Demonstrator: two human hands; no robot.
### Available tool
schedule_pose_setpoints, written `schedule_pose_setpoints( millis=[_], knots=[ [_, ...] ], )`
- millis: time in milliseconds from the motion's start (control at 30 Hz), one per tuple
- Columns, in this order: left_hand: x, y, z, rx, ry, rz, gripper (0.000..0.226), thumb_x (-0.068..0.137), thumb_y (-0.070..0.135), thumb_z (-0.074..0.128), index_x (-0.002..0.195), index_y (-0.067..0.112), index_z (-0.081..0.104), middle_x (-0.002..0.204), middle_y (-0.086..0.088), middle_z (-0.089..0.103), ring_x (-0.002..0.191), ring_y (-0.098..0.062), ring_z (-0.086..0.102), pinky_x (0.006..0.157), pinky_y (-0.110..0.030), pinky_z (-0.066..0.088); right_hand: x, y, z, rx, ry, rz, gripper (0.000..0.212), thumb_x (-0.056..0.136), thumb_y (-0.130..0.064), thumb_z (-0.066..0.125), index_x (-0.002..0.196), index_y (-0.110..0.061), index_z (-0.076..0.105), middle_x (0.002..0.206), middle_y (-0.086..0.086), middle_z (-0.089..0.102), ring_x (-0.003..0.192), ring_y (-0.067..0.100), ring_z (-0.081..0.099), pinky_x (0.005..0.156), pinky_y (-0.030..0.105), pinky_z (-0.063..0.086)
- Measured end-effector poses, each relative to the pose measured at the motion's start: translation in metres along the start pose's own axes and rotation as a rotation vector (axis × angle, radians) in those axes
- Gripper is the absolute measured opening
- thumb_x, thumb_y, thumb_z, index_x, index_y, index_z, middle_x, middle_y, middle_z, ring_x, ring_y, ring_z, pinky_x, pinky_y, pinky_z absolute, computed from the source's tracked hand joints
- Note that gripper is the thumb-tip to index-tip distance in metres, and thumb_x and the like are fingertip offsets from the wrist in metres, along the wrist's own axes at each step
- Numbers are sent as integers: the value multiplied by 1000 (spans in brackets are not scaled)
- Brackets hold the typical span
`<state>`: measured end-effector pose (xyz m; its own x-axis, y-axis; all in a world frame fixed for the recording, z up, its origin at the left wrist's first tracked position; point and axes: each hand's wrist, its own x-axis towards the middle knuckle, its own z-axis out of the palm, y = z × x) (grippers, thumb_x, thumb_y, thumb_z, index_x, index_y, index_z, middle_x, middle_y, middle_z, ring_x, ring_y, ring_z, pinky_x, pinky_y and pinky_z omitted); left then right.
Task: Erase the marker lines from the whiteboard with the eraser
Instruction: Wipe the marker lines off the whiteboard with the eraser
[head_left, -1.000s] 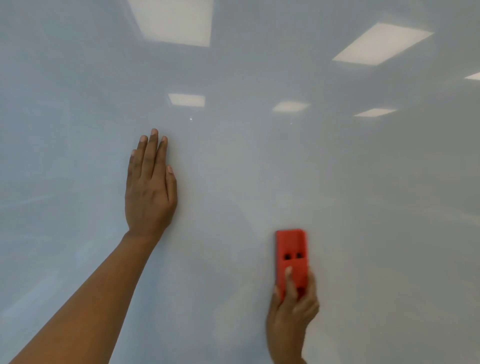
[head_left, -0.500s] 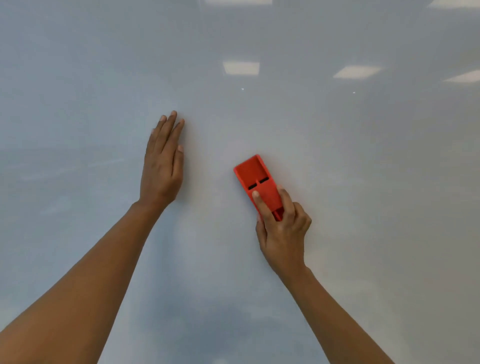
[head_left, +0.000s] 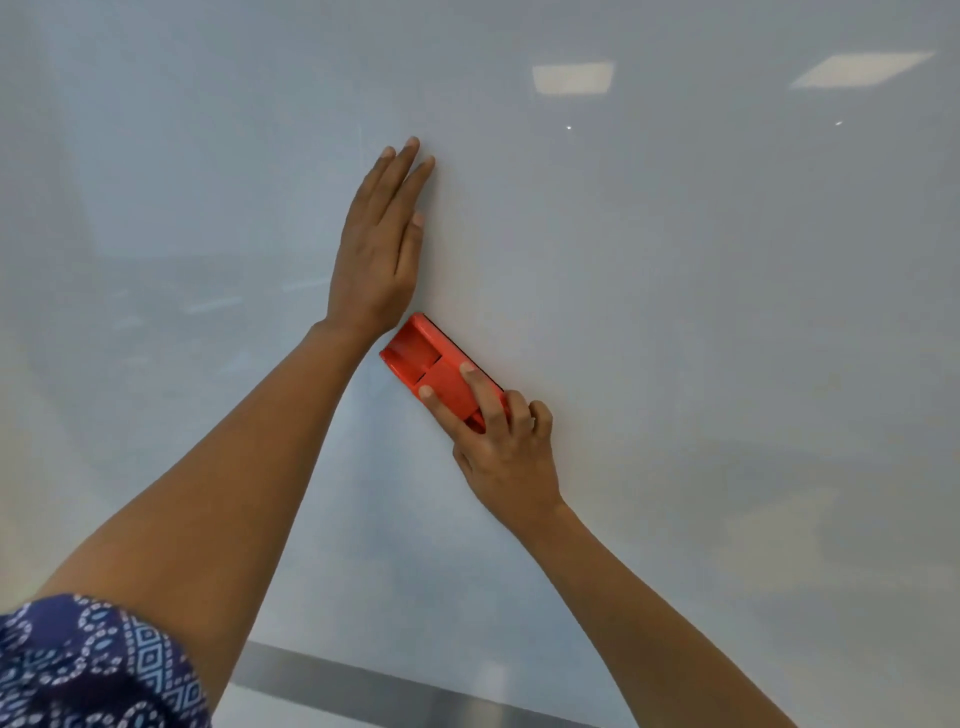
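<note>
Now left hand (head_left: 376, 260) lies flat on whiteboard (head_left: 675, 312); grip of right hand (head_left: 506, 452) clasps tilted eraser (head_left: 421, 353).

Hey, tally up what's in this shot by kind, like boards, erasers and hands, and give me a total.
Whiteboard: 1
Red eraser: 1
Hands: 2, the left hand flat on the whiteboard, the right hand gripping the eraser
Total: 4
</note>
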<state>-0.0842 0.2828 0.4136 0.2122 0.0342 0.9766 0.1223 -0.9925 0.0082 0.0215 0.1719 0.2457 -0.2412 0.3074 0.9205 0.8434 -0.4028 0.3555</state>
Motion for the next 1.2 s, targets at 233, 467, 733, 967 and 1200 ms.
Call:
schedule_pose_setpoints(
  millis=[233, 467, 733, 967, 1200],
  knots=[
    [-2, -17, 13, 21, 39, 90, 45, 100, 6, 32, 145, 3, 32, 153, -16, 28, 144, -30, 18, 120, -40, 12, -29, -68, 30, 69, -134, -106, 56, 93, -15, 43, 143, -37, 36, 146, 7, 29, 95, 28, 42, 83, 43, 39],
    [-5, -27, 20, 100, 84, 134, 47, 99, 9, 31, 146, 7, 31, 154, -12, 29, 144, -26, 19, 120, -37, 10, -80, -120, 46, 97, -385, -383, 52, 93, -27, 41, 143, -39, 37, 148, 3, 26, 96, 24, 46, 87, 36, 51],
    [-5, -30, 23, 108, 108, 150, 47, 99, 8, 32, 145, 7, 32, 153, -12, 31, 144, -26, 21, 120, -38, 12, -173, -104, 38, 50, -620, -658, 45, 92, -28, 37, 135, -41, 43, 142, -5, 37, 88, 14, 62, 82, 33, 55],
    [-6, -28, 23, 127, 116, 154, 47, 99, 8, 32, 145, 7, 32, 153, -12, 31, 144, -26, 21, 120, -38, 13, -214, -40, 4, 27, -750, -741, 75, 75, -54, 67, 136, -36, 27, 139, -5, 30, 94, 10, 65, 79, 33, 58],
    [-7, -24, 20, 150, 66, 126, 47, 100, 7, 31, 146, 6, 31, 154, -13, 28, 144, -27, 20, 120, -38, 12, -248, 16, -50, -202, -754, -764, 83, 68, -67, 66, 137, -41, 29, 142, -4, 30, 120, 45, 46, 104, 64, 19]
  ],
)
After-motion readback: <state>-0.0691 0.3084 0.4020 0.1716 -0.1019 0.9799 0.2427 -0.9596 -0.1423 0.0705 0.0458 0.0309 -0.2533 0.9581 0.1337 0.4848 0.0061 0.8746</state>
